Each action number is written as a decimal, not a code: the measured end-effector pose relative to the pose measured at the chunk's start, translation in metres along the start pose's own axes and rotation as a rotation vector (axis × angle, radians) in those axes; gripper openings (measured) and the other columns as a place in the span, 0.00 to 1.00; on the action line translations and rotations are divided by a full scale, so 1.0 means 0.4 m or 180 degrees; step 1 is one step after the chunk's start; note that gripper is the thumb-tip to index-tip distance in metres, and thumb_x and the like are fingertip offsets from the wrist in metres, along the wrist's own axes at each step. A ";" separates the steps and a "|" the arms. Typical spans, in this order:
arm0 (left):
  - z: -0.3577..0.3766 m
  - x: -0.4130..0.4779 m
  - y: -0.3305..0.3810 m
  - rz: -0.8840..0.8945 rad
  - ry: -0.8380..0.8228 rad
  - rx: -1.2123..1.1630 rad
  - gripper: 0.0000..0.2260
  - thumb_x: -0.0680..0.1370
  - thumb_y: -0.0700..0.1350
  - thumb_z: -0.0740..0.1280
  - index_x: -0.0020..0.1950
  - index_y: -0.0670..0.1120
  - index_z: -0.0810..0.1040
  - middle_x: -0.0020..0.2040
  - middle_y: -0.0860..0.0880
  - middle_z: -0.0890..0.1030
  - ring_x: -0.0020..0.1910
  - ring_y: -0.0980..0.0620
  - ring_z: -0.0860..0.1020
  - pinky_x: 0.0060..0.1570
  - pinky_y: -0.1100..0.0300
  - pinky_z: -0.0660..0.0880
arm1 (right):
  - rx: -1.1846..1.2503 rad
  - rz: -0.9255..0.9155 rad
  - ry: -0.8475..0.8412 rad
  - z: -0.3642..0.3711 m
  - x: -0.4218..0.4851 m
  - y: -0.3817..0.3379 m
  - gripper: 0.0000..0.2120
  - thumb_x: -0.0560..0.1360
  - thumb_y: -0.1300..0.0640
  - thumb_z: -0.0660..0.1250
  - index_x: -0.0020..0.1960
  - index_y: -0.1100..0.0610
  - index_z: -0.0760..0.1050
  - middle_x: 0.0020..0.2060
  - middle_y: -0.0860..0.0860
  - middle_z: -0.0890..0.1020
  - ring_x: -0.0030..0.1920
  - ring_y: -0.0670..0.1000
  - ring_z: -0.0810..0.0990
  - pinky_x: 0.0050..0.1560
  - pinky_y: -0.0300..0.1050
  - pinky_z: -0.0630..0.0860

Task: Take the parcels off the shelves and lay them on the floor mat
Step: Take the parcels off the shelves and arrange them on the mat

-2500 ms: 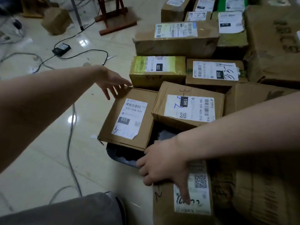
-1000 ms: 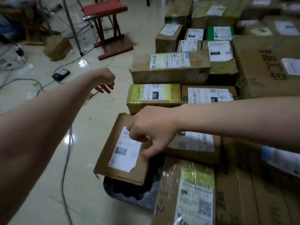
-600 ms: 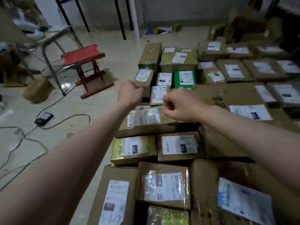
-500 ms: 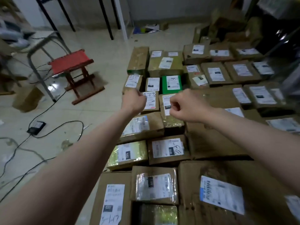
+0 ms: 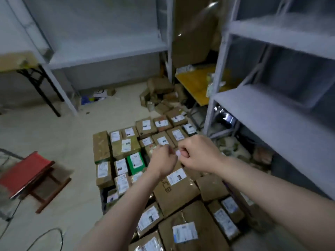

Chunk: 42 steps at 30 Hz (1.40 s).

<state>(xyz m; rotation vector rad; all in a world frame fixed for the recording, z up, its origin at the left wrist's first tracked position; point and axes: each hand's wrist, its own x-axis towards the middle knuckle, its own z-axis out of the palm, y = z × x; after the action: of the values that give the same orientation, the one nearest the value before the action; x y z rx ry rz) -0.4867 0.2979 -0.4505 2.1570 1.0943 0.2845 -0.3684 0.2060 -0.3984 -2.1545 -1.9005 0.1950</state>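
Note:
Many taped brown parcels with white labels lie packed in rows on the floor, among them a large brown box (image 5: 178, 195) and a green parcel (image 5: 136, 163). A dark strip of the floor mat (image 5: 103, 198) shows at their left edge. My left hand (image 5: 163, 160) and my right hand (image 5: 197, 154) are raised over the rows, close together, both with fingers curled into fists. A small white patch shows between them; I cannot tell whether it is held. The grey shelf unit (image 5: 272, 113) on the right has bare boards in view.
A second grey shelf unit (image 5: 108, 49) stands against the back wall. Loose parcels (image 5: 161, 95) lie heaped in the corner beside a yellow board (image 5: 197, 84). A red stool (image 5: 23, 171) and a cable (image 5: 45, 234) are on the pale floor at left.
My view has lifted from the near parcels to the shelves and back wall. Both hands let go of the parcels, rose and came together as fists.

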 end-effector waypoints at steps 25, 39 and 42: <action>-0.204 -0.236 1.280 0.2754 -0.0350 0.0756 0.15 0.77 0.45 0.66 0.63 0.46 0.73 0.63 0.45 0.71 0.61 0.45 0.72 0.60 0.52 0.72 | -0.1285 0.1344 0.1157 -1.070 -0.649 0.209 0.11 0.69 0.57 0.63 0.32 0.50 0.62 0.30 0.45 0.71 0.37 0.54 0.72 0.35 0.44 0.63; -0.407 -0.114 1.578 0.2829 0.0812 0.0507 0.17 0.77 0.47 0.68 0.64 0.44 0.74 0.61 0.45 0.73 0.60 0.45 0.73 0.62 0.49 0.73 | -0.1995 0.0641 0.2157 -1.487 -0.499 0.274 0.06 0.70 0.55 0.67 0.39 0.50 0.69 0.39 0.47 0.80 0.38 0.55 0.76 0.36 0.44 0.66; -0.465 -0.080 1.577 0.2751 0.1001 0.0572 0.17 0.77 0.46 0.68 0.64 0.43 0.73 0.62 0.44 0.72 0.61 0.44 0.73 0.62 0.49 0.72 | -0.2185 0.0578 0.2262 -1.540 -0.440 0.271 0.06 0.70 0.56 0.67 0.42 0.51 0.69 0.42 0.48 0.79 0.42 0.56 0.77 0.38 0.46 0.68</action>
<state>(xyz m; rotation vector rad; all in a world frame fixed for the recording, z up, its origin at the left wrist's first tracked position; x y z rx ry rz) -0.2004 0.1069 0.1108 2.7079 0.2678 0.9642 -0.1220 -0.0450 0.1480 -2.3016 -1.4490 -1.1844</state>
